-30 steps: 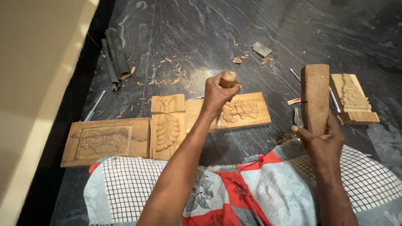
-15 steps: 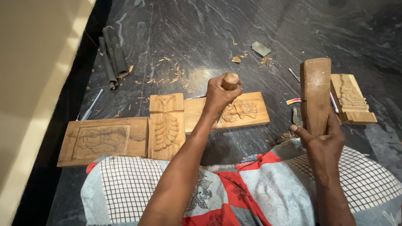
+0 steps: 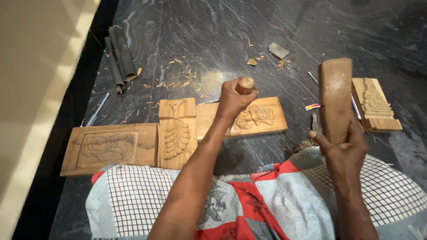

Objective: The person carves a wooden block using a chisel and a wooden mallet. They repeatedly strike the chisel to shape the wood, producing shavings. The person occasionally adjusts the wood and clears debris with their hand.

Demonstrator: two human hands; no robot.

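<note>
Since the earlier frames little has shifted: the mallet [image 3: 336,98] stays raised and upright in the right hand [image 3: 344,153], fingers wrapped tight round its lower end. The left hand [image 3: 233,100] is fisted round a chisel [image 3: 245,84], only its round wooden butt showing, over the floral panel [image 3: 262,116]. Left of that panel lie a leaf panel [image 3: 176,133] and a framed panel [image 3: 109,147]; right of it, past the mallet, a tiered carving [image 3: 374,104].

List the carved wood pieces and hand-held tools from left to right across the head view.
Wide carved panel → narrow leaf-carved panel → chisel handle in the left hand → wooden mallet in the right hand → small carved block.
</note>
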